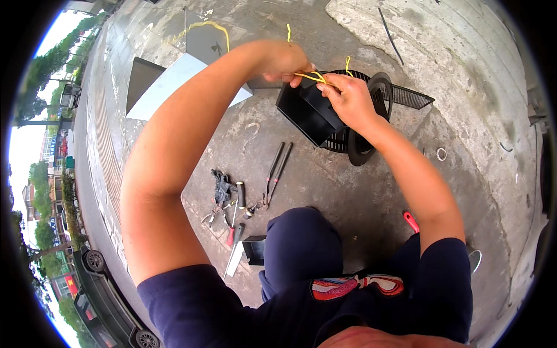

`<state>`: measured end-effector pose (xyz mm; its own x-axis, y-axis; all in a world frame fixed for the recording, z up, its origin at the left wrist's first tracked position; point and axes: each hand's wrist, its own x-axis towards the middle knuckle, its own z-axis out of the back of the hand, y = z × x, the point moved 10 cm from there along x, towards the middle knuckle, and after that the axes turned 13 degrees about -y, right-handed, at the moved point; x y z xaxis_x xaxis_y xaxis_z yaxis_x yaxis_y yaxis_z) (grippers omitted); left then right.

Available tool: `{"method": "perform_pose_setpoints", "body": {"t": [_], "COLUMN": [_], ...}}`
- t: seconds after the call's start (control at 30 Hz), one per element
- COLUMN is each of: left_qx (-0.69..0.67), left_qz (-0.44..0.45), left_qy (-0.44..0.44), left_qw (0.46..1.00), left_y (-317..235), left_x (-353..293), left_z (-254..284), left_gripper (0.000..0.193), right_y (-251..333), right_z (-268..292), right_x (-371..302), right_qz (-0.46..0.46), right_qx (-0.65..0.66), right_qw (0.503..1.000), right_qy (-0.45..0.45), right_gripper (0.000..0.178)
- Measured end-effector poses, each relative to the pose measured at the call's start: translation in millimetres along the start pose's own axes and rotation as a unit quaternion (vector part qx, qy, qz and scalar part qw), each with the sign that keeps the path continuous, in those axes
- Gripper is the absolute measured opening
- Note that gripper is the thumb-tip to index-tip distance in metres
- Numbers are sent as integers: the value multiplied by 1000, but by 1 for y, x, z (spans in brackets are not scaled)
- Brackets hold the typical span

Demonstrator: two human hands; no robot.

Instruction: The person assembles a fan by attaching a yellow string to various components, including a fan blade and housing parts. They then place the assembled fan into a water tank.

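Note:
Both of my hands meet over a black, open-topped box (304, 113) with slatted and ringed parts beside it. A thin yellow cord (318, 76) runs in a loop between my fingers. My left hand (288, 62) is closed, pinching the cord at the box's far edge; some of its fingertips are hidden. From the other side my right hand (350, 101) pinches the same cord between thumb and fingers, close above the box. Further cord ends stick up behind both hands. A black ring (380, 87) stands just beyond my right hand.
Folded sheet metal (174, 81) lies at far left. Long-handled pliers (279, 165), a screwdriver (238, 231) and a small black box (253, 250) lie before my knee. A red handle (411, 221) is at right. A raised concrete edge (447, 64) runs along the right.

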<state>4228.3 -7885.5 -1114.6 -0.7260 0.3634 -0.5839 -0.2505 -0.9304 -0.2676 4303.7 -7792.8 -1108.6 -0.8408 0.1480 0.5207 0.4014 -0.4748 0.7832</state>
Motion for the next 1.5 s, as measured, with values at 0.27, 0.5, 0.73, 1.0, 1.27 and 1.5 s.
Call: {"method": "perform_pose_setpoints", "body": {"t": [0.27,0.5,0.73,1.0,1.27,1.5], "left_qx": [287,303,348,304,-114,322], "left_qz": [-170,-451,-565,-651,-34,-285], "left_qy": [-242,-291,-424,-322,14,-464], "left_qw": [911,787,616,617,993,774], "left_y": [-54,-96,-120,-136,-58,-134], "left_x": [-35,-82,-110,-136,-32,-98], "left_z": [33,47,38,-2,-14,47], "left_gripper": [39,26,49,20,63,39], "right_y": [6,-11,-32,-13,11,-3], "right_z": [23,38,53,65,64,83], "right_x": [3,6,-3,-6,-13,-1], "right_qz": [45,-47,-79,18,137,61], "right_qx": [-9,53,162,136,51,38], "right_qw": [997,997,982,983,986,997], "right_qy": [-64,4,65,125,79,17], "right_gripper": [24,23,20,17,17,17]}}
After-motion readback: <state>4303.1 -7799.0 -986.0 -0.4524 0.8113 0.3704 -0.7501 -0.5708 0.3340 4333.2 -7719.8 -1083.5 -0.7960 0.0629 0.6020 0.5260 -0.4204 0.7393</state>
